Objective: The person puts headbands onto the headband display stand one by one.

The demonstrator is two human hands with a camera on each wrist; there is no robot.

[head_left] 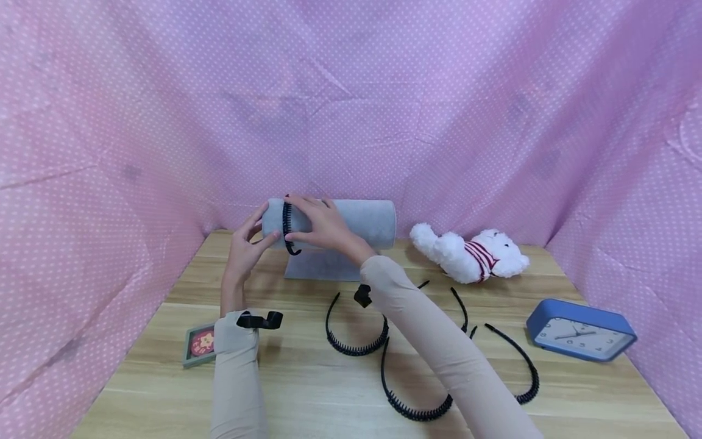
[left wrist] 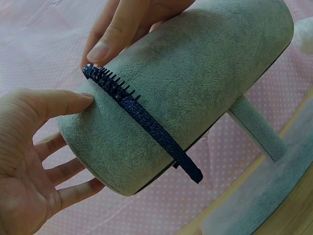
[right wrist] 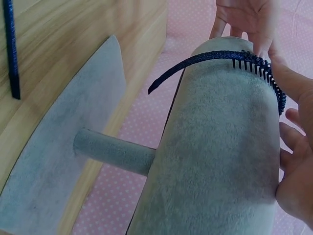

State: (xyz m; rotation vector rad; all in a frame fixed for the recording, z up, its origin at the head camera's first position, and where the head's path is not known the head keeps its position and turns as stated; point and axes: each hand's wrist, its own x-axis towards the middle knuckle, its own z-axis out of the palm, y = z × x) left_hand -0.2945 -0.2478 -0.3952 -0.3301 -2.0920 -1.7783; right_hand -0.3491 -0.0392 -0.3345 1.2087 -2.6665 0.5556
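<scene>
A grey plush headband stand (head_left: 362, 222), a padded roll on a post and flat base, stands at the back of the table. Around the roll near its left end sits a black toothed headband (left wrist: 146, 122), one tip jutting past the roll's edge. My left hand (head_left: 244, 253) grips that end of the roll, thumb in front and fingers spread behind. With thumb and fingertips at the band, my right hand (head_left: 323, 225) holds the headband across the roll. Part of the right hand is hidden behind the roll in the left wrist view.
Several black headbands (head_left: 356, 352) lie on the wooden table (head_left: 307, 390), some partly under my right forearm. A white plush toy (head_left: 457, 259) lies at back right, a blue clock (head_left: 581, 329) further right. Left of my left sleeve is a small green frame (head_left: 189, 356). Pink dotted cloth surrounds the table.
</scene>
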